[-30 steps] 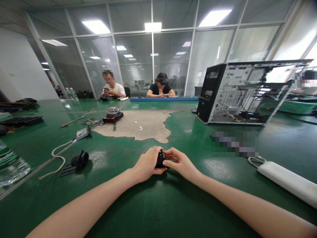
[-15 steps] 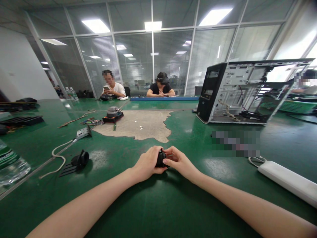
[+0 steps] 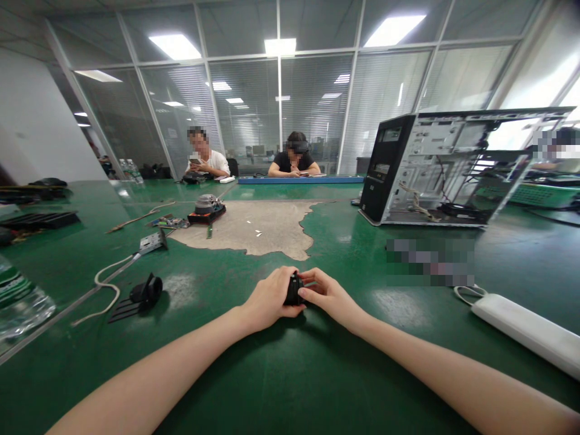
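Note:
A small black part (image 3: 294, 290) is between my two hands, just above the green tabletop (image 3: 299, 374) near the middle of the view. My left hand (image 3: 272, 299) wraps round its left side, with the thumb below and the fingers over the top. From the right, my right hand (image 3: 326, 296) grips the same part with thumb and fingertips. The fingers cover much of it, so its full shape is hidden. To the left of my hands lies a black plastic piece (image 3: 147, 291) with a round end and several prongs.
An open computer case (image 3: 394, 169) stands at the right, with a white power strip (image 3: 525, 329) nearer. Beyond the bare tan patch (image 3: 267, 226) sit two people. A heatsink fan (image 3: 207, 207), a metal bracket (image 3: 153, 241), cords and a plastic bottle (image 3: 22, 302) are at the left.

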### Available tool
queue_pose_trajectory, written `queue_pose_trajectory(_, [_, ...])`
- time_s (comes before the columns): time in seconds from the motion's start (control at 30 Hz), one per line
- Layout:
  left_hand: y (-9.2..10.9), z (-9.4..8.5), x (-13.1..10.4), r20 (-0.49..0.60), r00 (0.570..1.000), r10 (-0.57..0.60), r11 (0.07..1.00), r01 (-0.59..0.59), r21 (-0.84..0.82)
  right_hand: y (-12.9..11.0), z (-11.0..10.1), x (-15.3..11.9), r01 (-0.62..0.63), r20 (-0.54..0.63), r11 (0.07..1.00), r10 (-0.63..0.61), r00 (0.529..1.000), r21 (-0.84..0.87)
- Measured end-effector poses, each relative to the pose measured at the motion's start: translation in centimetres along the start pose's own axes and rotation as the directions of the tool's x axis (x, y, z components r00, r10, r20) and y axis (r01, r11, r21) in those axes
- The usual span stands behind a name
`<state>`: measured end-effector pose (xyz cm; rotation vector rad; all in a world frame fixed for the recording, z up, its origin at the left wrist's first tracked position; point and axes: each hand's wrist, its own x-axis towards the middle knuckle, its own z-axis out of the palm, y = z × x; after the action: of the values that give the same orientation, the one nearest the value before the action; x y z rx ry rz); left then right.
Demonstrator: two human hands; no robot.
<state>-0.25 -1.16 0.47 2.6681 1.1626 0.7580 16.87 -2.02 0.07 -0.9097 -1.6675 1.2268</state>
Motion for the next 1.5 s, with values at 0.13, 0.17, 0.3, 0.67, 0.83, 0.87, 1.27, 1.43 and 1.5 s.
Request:
queue_pose_trajectory(0.13, [0.08, -0.04, -0.04, -0.006, 1.000, -0.005, 1.000, 0.005, -0.001, -0.22, -0.13, -0.19, 0.039, 0.054, 0.996, -0.044, 0.998, 0.086])
queue_pose_trajectory(0.17, [0.11, -0.04, -0.04, -0.007, 1.000, -0.007, 1.000, 0.007, -0.004, -0.20, -0.14, -0.19, 0.045, 0.048, 0.995, -0.049, 0.998, 0.088])
queue_pose_trajectory(0.3, [0.12, -0.02, -0.02, -0.006, 1.000, -0.014, 1.000, 0.014, -0.014, 0.05, -0.05, -0.07, 0.046, -0.001, 0.997, -0.046, 0.999, 0.061])
queue_pose_trajectory(0.67, [0.19, -0.17, -0.05, 0.000, 1.000, -0.013, 1.000, 0.013, -0.012, -0.63, -0.03, -0.26, 0.015, 0.042, 1.000, -0.016, 0.999, 0.023])
queue_pose_trajectory(0.83, [0.29, -0.18, 0.00, 0.004, 1.000, -0.012, 1.000, 0.012, -0.002, -0.12, -0.07, -0.14, 0.049, 0.000, 0.998, -0.049, 0.999, 0.035])
queue_pose_trajectory(0.87, [0.27, -0.16, 0.02, 0.004, 1.000, -0.012, 1.000, 0.012, -0.002, 0.00, -0.04, -0.07, 0.051, -0.006, 0.998, -0.050, 0.999, 0.039])
queue_pose_trajectory(1.27, [0.22, -0.19, -0.03, 0.014, 1.000, -0.025, 1.000, 0.025, -0.006, -0.67, -0.05, -0.30, 0.023, 0.045, 0.999, -0.025, 0.999, 0.048])
queue_pose_trajectory(1.43, [0.35, -0.31, 0.04, 0.009, 1.000, -0.022, 1.000, 0.022, -0.017, -0.35, -0.02, -0.16, 0.041, 0.002, 0.998, -0.042, 0.999, 0.045])
queue_pose_trajectory(1.5, [0.33, -0.31, 0.05, 0.010, 1.000, -0.023, 0.999, 0.024, -0.025, -0.18, 0.03, -0.07, 0.043, -0.006, 0.999, -0.043, 0.999, 0.033])
